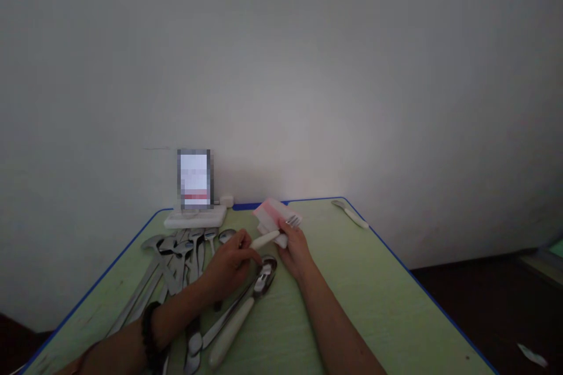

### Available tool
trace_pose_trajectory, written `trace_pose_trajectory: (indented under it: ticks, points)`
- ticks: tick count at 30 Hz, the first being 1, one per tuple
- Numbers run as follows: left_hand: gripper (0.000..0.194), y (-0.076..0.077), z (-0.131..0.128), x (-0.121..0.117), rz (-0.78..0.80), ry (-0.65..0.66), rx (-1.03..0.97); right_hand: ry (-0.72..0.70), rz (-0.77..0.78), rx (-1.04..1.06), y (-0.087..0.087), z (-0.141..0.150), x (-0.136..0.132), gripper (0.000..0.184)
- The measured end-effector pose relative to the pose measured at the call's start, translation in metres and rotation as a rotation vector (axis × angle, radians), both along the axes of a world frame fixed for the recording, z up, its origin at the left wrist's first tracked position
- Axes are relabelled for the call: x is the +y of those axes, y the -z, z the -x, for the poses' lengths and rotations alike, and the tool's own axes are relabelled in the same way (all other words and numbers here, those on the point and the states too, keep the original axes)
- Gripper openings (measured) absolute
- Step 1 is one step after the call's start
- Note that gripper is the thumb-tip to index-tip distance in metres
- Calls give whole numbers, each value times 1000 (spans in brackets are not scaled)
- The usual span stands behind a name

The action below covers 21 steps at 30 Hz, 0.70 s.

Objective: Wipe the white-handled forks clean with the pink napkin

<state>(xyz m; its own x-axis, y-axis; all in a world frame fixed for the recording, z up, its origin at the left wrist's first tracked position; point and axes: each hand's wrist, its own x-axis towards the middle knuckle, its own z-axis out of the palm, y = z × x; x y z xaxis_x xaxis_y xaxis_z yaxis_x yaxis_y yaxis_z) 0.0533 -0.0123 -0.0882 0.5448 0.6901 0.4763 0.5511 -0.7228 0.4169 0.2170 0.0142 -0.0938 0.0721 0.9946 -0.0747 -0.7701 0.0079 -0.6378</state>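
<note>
A white-handled fork (265, 239) is held between my two hands over the middle of the table. My left hand (235, 263), with a dark beaded bracelet at the wrist, is closed on the handle's end. Wrapped in my right hand (294, 246) is a pink and white cloth (273, 211), pressed round the fork near its head; the tines show above the fingers. Just below the hands lies a white-handled spoon (233, 331), its bowl toward the far side. Left of my left hand several metal spoons and ladles (176, 258) lie in a loose, overlapping pile, partly hidden by my forearm.
A device with a blurred screen (194, 179) stands on a white base (193, 220) at the back left, beside a small white block (226, 201). Another white-handled utensil (354, 217) lies near the right edge of the green table (373, 287). A wall rises behind.
</note>
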Motion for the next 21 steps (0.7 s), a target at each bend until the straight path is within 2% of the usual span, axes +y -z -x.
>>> trace_pose_trajectory:
  ticks: [4, 7, 9, 12, 14, 16, 21]
  points:
    - [26, -2, -3, 0, 111, -2, -95, 8, -29, 11, 2, -1, 0, 18]
    - [14, 0, -5, 1, 212, -74, -142, -10, -49, -3, 3, -1, 0, 22]
    - [14, -1, -6, 0, 308, -119, -140, -23, -52, -11, 3, 0, 0, 24]
    - [21, -7, -7, -2, 412, -84, -42, -42, -47, -24, 3, 1, -1, 23]
    - [25, -11, -8, -3, 420, -49, 55, -54, -40, -40, 2, 2, -2, 22]
    - [30, -14, -9, -4, 411, -68, 93, -60, -34, -56, 1, 2, -3, 22]
    - [33, -9, -8, -1, 385, -195, 32, -57, -27, -50, -1, 2, -3, 23]
